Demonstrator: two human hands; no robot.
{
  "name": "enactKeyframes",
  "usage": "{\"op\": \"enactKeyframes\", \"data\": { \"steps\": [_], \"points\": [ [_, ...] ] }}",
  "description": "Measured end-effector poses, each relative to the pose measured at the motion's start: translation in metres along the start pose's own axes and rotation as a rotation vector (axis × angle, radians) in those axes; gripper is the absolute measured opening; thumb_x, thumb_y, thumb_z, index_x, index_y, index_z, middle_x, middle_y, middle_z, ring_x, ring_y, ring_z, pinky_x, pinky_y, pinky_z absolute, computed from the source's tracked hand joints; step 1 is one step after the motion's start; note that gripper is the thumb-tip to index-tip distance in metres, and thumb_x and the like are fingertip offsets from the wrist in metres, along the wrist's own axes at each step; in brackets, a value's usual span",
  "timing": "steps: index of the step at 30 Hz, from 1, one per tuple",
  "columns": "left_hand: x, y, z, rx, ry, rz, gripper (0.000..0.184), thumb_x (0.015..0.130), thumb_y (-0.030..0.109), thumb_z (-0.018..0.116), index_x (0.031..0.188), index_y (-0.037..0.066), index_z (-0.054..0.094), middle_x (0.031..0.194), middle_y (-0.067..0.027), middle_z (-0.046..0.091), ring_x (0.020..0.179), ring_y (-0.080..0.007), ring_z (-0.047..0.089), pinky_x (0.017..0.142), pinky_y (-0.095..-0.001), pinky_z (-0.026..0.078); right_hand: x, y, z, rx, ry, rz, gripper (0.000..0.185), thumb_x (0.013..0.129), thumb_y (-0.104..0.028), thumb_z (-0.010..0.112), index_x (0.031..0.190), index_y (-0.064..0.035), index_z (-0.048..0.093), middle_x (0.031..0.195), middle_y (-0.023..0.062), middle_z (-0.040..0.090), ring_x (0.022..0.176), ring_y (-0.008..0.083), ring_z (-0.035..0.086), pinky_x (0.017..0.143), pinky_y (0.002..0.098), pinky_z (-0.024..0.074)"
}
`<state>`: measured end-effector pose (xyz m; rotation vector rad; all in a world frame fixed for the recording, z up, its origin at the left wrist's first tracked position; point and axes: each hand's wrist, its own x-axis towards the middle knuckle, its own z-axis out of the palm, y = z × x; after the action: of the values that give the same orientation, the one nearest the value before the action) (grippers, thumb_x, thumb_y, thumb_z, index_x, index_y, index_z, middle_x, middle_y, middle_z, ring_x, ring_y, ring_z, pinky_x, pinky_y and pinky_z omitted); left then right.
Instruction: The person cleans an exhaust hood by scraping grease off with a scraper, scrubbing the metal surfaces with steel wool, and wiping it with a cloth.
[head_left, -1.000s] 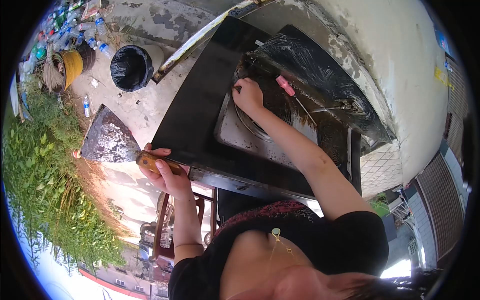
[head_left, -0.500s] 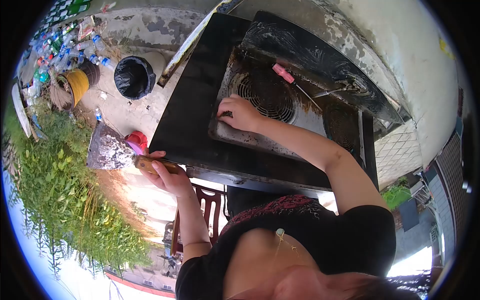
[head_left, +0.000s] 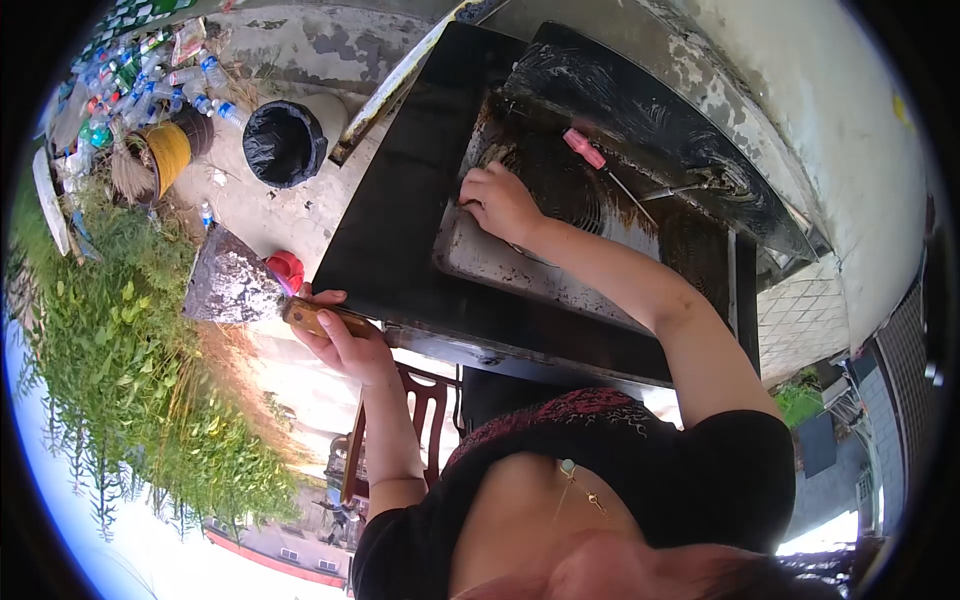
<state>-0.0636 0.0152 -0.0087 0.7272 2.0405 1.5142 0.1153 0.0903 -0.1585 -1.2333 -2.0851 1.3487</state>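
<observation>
My left hand (head_left: 345, 340) grips the wooden handle of a wide scraper (head_left: 235, 285). Whitish and dark residue coats its blade, which points left beyond the appliance's edge. What looks like a black range hood (head_left: 385, 210) lies in front of me with its grimy recess facing up. Inside that recess, my right hand (head_left: 500, 205) has its fingers curled together at the left side, beside a round grille (head_left: 580, 205). Anything between those fingertips is hidden. A pink-handled screwdriver (head_left: 584, 148) rests farther back in the recess, its shaft pointing right and toward me.
A bin lined with a black bag (head_left: 283, 145) stands on the ground at the upper left. Past it are several plastic bottles (head_left: 150, 90) and a yellow container (head_left: 170, 160). A red object (head_left: 285, 268) shows behind the scraper. A chair (head_left: 425, 420) is below the hood.
The view has shifted a little, carrying the hood rightward. My right hand has moved slightly away from me along the recess; the dark bit seen at its fingers is no longer visible.
</observation>
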Motion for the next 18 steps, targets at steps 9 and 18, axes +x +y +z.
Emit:
{"op": "enactKeyframes", "data": {
  "steps": [9,18],
  "points": [
    [0.001,-0.001,-0.003,0.018,-0.034,0.022,0.029,0.091,0.021,0.046,0.111,0.001,0.04,0.086,-0.0069,0.052,0.084,-0.0148,0.047,0.085,-0.031,0.038,-0.012,-0.013,0.005,0.154,-0.072,0.043,0.009,0.066,-0.006,0.067,0.072,-0.0079,0.061,0.084,0.0044,0.056,0.083,0.0269,0.049,0.074,0.0346,0.0436],
    [0.001,0.001,-0.003,0.041,-0.048,0.036,0.03,0.091,0.023,0.046,0.11,0.001,0.04,0.085,-0.0067,0.052,0.087,-0.0163,0.046,0.094,-0.0341,0.033,-0.03,-0.034,-0.011,0.473,-0.287,-0.153,0.014,0.068,-0.004,0.069,0.079,-0.0061,0.061,0.09,0.0053,0.053,0.09,0.0256,0.05,0.081,0.0334,0.0418]
  ]
}}
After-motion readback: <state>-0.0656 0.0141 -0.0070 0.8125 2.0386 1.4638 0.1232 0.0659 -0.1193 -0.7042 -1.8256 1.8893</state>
